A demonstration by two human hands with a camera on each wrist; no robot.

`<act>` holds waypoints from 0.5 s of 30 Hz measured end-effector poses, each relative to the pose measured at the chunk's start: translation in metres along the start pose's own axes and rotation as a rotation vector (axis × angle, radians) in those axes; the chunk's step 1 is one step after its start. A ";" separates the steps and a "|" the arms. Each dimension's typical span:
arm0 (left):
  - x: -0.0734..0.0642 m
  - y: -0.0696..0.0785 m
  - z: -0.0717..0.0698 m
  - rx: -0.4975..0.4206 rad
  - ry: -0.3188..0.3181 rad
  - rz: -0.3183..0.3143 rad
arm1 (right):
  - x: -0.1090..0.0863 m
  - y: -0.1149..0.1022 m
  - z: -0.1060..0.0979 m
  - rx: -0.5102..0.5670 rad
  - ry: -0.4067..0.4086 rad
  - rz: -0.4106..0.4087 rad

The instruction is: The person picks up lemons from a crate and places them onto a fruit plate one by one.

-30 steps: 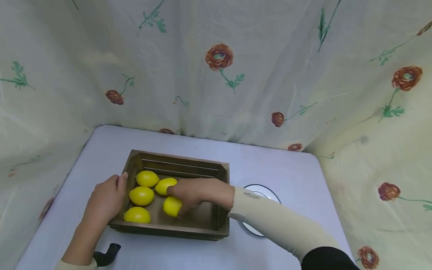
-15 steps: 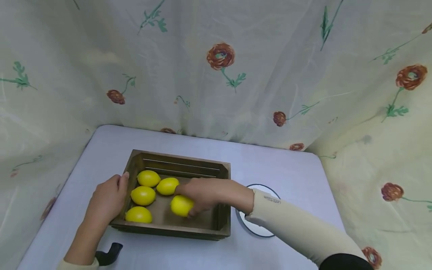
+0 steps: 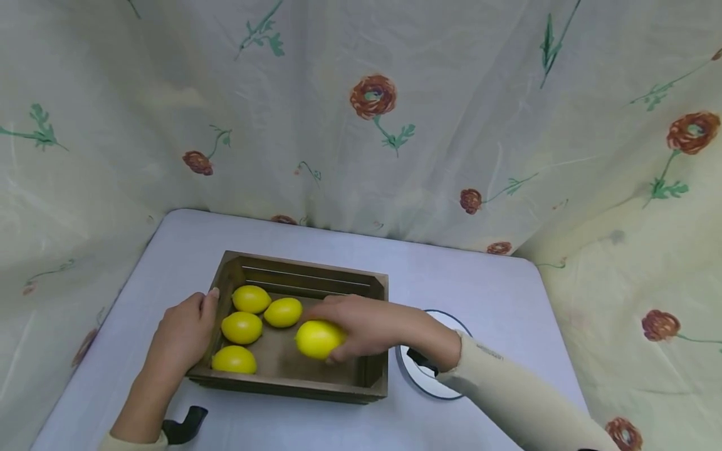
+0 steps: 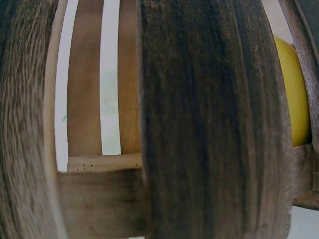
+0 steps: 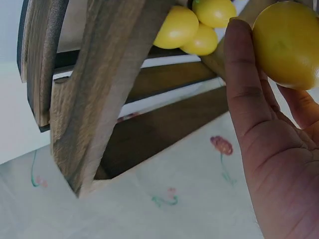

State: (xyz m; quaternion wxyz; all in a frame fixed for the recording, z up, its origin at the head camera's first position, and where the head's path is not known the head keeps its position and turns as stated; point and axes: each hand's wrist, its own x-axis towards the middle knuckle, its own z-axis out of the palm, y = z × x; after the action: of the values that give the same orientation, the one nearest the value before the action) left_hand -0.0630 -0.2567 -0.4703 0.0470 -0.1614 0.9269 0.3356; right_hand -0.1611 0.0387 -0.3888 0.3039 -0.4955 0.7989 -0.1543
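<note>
A dark brown slatted wooden crate (image 3: 316, 389) stands on the table with several lemons inside. Three lemons line its left side, among them the middle one (image 3: 241, 328), and another lemon (image 3: 283, 312) lies just right of them. My right hand (image 3: 361, 322) holds one more lemon (image 3: 319, 339) between fingers and thumb, over the crate's floor; the right wrist view shows this lemon (image 5: 286, 45) at the fingertips. On the crate's left wall my left hand (image 3: 183, 332) grips the edge, thumb along the top. Only crate slats (image 4: 214, 119) and a strip of lemon (image 4: 293, 92) appear in the left wrist view.
A white plate (image 3: 414, 376) with a dark rim lies right of the crate, partly under my right forearm. The table (image 3: 479, 294) has a white cover. A flower-patterned curtain (image 3: 316, 125) hangs behind and along both sides.
My right hand has drawn the lemon to the right and raised it, away from the other lemons. The left hand keeps its grip on the crate's wall.
</note>
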 end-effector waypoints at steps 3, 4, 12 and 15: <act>0.000 0.000 0.001 -0.004 -0.003 -0.004 | -0.009 0.002 -0.002 0.035 0.046 -0.008; 0.000 0.000 0.001 -0.005 -0.004 -0.006 | -0.012 0.004 -0.002 0.049 0.061 -0.007; 0.000 -0.001 0.001 -0.011 -0.001 -0.003 | -0.031 0.008 -0.001 0.129 0.146 0.036; 0.000 -0.001 0.001 -0.015 0.003 -0.004 | -0.037 0.008 0.001 0.139 0.172 0.051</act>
State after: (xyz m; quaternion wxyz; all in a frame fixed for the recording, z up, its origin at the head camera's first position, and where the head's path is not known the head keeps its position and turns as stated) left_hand -0.0625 -0.2567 -0.4721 0.0452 -0.1641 0.9240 0.3424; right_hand -0.1540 0.0754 -0.3815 0.2718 -0.4377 0.8217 -0.2437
